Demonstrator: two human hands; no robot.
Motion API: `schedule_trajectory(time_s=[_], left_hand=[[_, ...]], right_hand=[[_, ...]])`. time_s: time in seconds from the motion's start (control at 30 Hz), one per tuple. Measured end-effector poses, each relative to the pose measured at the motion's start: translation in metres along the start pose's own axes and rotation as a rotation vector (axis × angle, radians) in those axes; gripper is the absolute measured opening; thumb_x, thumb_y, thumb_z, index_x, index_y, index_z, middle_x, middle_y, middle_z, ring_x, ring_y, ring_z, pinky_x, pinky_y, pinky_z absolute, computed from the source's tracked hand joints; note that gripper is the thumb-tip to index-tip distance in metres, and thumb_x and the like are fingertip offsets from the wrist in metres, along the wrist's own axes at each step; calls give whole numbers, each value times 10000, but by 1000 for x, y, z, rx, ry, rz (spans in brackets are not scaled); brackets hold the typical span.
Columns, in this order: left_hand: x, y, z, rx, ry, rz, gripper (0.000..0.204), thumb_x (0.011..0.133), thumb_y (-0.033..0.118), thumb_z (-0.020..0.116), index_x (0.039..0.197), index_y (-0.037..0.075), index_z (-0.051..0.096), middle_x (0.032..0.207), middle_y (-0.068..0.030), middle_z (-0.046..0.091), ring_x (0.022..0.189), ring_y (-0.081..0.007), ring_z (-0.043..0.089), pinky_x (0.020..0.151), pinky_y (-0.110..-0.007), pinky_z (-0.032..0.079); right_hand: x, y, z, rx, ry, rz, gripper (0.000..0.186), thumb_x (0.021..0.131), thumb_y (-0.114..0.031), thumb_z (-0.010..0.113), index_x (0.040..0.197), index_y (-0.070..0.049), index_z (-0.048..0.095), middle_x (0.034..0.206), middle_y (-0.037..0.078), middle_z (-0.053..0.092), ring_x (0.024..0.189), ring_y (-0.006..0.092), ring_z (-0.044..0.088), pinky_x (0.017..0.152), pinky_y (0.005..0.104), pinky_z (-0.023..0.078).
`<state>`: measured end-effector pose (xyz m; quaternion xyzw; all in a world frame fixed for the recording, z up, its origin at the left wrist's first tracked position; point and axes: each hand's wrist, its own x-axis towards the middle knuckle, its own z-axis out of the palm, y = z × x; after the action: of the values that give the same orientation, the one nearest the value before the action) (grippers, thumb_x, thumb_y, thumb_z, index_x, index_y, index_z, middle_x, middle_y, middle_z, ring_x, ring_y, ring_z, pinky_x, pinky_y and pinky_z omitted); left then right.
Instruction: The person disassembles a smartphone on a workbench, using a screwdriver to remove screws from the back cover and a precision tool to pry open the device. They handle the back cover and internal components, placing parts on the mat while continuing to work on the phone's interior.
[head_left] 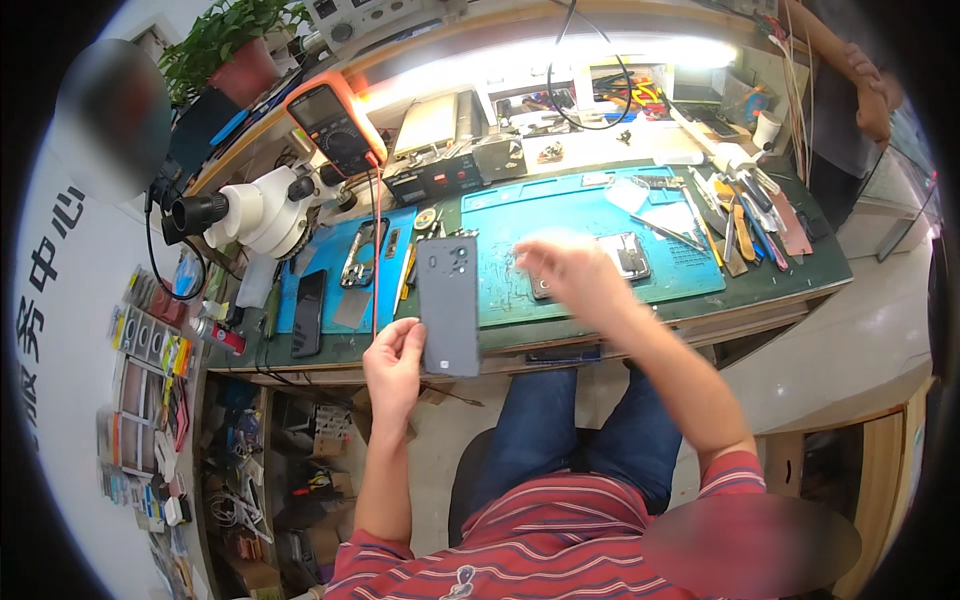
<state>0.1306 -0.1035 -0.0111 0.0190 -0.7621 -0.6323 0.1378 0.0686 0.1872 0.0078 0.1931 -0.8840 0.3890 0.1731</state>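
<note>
My left hand (394,358) grips a dark grey phone back cover (450,310) by its lower left edge. The cover stands upright in front of the bench, with camera holes near its top. My right hand (565,268) hovers over the blue repair mat (505,215), its fingers smeared by motion; whether they hold anything cannot be made out. Partly hidden under that hand lies an opened phone (628,257) with its inside showing. To the left, a phone frame (364,252) and a dark phone (309,313) rest on a smaller blue mat (335,228).
A white microscope (258,212) stands at the left, with an orange multimeter (335,122) behind it. Tweezers, brushes and other hand tools (745,220) crowd the bench's right end. A red cable (377,265) hangs across the left mat. Another person (850,100) stands at the far right.
</note>
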Motion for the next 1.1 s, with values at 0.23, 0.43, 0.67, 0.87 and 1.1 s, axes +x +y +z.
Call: schedule_trajectory(time_s=[0.23, 0.43, 0.67, 0.87, 1.1], left_hand=[[3, -7, -3, 14, -48, 10, 208, 1107, 147, 693, 1114, -55, 744, 902, 43, 693, 811, -16, 564, 682, -205, 437], [-5, -13, -4, 94, -99, 57, 191, 1102, 141, 683, 1055, -36, 735, 861, 68, 629, 770, -22, 493, 653, -221, 397], [-26, -23, -20, -95, -154, -126, 144, 1093, 119, 704, 1096, -23, 734, 879, 57, 679, 776, -15, 565, 684, -190, 423], [-16, -16, 6, -354, -198, -162, 149, 1080, 162, 745, 1077, 17, 709, 852, 46, 701, 686, -6, 565, 604, -180, 392], [-10, -11, 30, -107, -66, 103, 184, 1107, 170, 700, 1007, 19, 667, 854, 8, 669, 726, -35, 547, 648, -229, 442]], right_hand=[[75, 107, -23, -200, -586, 342, 331, 1085, -395, 676, 1250, -108, 669, 1107, 131, 731, 1062, 300, 683, 943, 460, 535], [83, 105, -19, -212, -682, 246, 386, 1068, -430, 698, 1232, -80, 685, 1080, 155, 755, 1031, 306, 708, 898, 454, 553], [106, 89, -24, -250, -518, 89, 386, 937, -378, 754, 895, 1, 809, 832, 220, 776, 798, 401, 759, 768, 505, 599], [81, 66, 2, -540, -14, -86, 323, 1041, -358, 707, 1119, -48, 756, 1102, 164, 751, 993, 338, 727, 854, 492, 605], [-39, -64, 15, 345, -393, -8, 550, 1055, -459, 705, 1286, 32, 608, 955, 259, 767, 868, 445, 763, 755, 485, 609]])
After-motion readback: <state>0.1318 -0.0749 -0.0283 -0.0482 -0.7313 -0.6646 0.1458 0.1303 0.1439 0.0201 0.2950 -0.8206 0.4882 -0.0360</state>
